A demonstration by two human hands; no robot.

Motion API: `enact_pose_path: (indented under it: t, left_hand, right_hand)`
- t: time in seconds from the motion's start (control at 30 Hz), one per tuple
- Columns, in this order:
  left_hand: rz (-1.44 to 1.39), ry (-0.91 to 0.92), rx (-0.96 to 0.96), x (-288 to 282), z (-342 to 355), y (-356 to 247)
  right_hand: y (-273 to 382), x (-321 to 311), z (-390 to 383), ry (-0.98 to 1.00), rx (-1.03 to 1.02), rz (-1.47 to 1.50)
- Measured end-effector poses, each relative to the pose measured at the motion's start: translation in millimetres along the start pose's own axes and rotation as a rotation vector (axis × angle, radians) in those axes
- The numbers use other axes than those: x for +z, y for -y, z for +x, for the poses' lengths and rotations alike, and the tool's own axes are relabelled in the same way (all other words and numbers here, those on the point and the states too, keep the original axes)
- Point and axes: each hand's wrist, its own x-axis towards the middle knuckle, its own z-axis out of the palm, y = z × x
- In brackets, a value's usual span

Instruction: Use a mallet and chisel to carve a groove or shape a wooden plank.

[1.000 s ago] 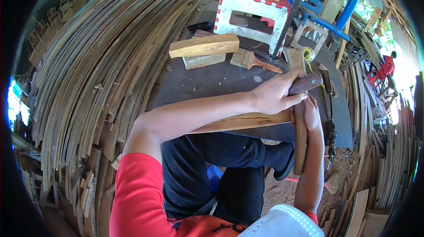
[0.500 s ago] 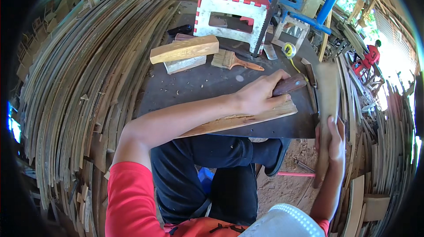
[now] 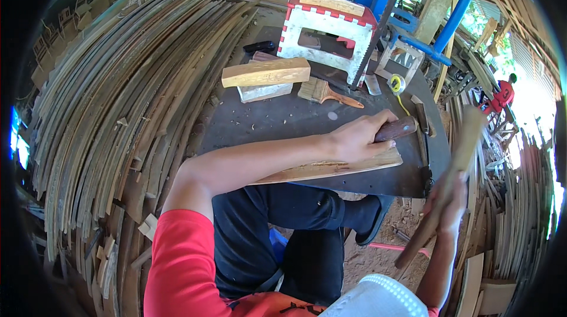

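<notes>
My left hand (image 3: 360,138) is closed round a dark brown wooden tool handle (image 3: 397,129) that lies nearly level, its end toward the right. The tool's other end is hidden by the hand and forearm. Under that hand a pale wooden board (image 3: 336,169) lies along the near edge of the dark table. Off the table's right corner, my right hand (image 3: 449,202) grips a long wooden club (image 3: 442,216), smeared by motion. The club leans, its thick end up and to the right, apart from the handle.
On the dark table (image 3: 236,128) lie a wood block (image 3: 266,73), a paintbrush (image 3: 331,92) and a tape measure (image 3: 397,84). A red-and-white stool (image 3: 325,36) stands behind them, near a blue metal frame (image 3: 440,51). Stacked wood strips (image 3: 118,110) fill the left. A person in red (image 3: 502,95) is far right.
My right hand has swung the club from nearly upright to a slant, its top going right. My left hand keeps its grip above the board. The whole view has shifted slightly.
</notes>
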Motion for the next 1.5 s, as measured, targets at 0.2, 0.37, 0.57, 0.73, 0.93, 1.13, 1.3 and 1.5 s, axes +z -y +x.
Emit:
enact_pose_path:
  t: [0.2,0.37,0.57,0.73,0.93,1.13,1.3,1.5]
  left_hand:
    - [0.014,0.031,0.011,-1,-1,-3]
    - [0.051,0.019,0.045,1,-3,7]
    - [0.030,0.069,-0.019,3,1,6]
    - [0.042,0.051,0.006,0,-4,12]
    - [0.041,0.056,0.045,5,0,12]
    - [0.132,0.048,0.030,4,-2,12]
    - [0.296,0.102,0.011,-2,-3,-6]
    - [0.534,0.144,-0.006,0,-13,-37]
  right_hand:
    - [12,-10,6,0.129,0.110,-0.173]
    - [-6,2,-8,0.127,0.136,-0.305]
    - [-7,-11,5,0.072,0.083,-0.002]
    - [-2,-2,-5,0.275,0.206,-0.258]
    - [-17,-14,1,0.091,0.204,-0.016]
    - [-18,19,4,0.167,0.158,0.018]
    - [-23,48,24,0.181,0.144,0.124]
    - [-40,35,10,0.214,0.178,0.168]
